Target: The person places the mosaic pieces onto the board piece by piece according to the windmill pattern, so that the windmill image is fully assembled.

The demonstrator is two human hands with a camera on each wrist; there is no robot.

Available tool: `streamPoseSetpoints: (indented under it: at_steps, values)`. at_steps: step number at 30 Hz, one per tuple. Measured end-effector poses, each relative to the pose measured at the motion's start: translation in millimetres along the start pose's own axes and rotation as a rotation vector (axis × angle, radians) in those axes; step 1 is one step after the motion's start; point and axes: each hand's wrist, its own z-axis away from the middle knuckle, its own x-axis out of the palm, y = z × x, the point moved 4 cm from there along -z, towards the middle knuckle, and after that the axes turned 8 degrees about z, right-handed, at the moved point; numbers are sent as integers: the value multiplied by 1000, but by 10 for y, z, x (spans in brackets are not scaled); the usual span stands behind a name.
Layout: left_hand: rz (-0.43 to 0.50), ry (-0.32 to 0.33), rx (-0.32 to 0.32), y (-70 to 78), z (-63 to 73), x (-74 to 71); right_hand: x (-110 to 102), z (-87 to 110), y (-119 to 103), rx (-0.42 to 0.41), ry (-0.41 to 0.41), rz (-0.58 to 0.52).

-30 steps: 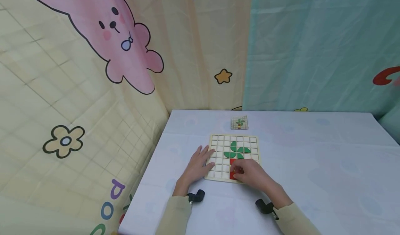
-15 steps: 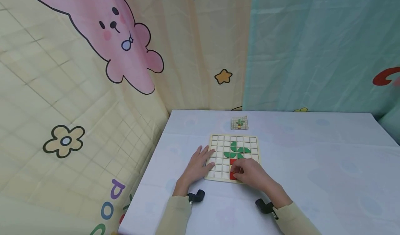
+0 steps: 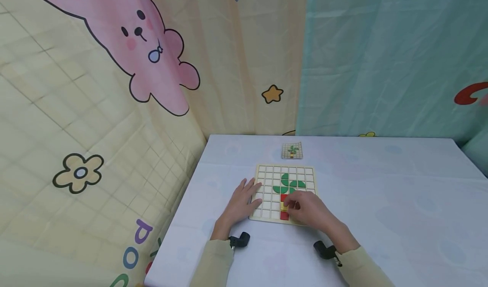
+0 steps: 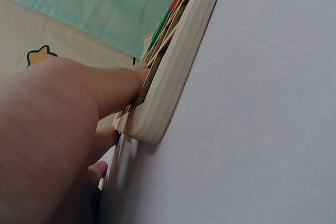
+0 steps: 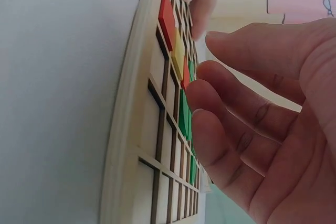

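Observation:
A wooden grid board (image 3: 265, 208) lies on the table. My left hand (image 3: 239, 201) rests on its left edge, fingers spread; in the left wrist view, the thumb (image 4: 123, 85) touches the board's rim. Green rounded pieces (image 3: 281, 189) form a leaf pattern in the grid. Below them, a yellow square tile (image 5: 178, 56) sits between a red tile (image 5: 167, 20) nearer the front edge and another red tile (image 3: 284, 197). My right hand (image 3: 310, 210) hovers beside this column. Its thumb and loosely bent fingers stand apart, with nothing visible between them.
Behind the board lies a small pattern card (image 3: 292, 150) showing a similar green, red and yellow design. White cloth covers the table (image 3: 381, 193). Printed curtains (image 3: 244, 58) hang along its back and left sides.
My right hand has shifted slightly right and off the tiles, its thumb leaving the front red tile. More of the yellow tile now shows. My left hand has stayed put.

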Motion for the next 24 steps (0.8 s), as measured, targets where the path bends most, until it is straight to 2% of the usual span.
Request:
streamPoseSetpoints:
  at_steps: [5, 10, 16, 21, 24]
  values:
    - [10, 4, -2, 9, 4, 3, -90, 10, 28, 27, 2, -15]
    - [10, 6, -10, 21, 47, -32, -182, 43, 55, 15, 11, -33]
    - [2, 56, 12, 52, 82, -99, -351, 87, 102, -37, 96, -7]
    - [-99, 118, 49, 125, 86, -179, -477, 135, 181, -36, 173, 40]
    - [-202, 163, 75, 180, 81, -247, -554, 160, 244, -16, 219, 73]
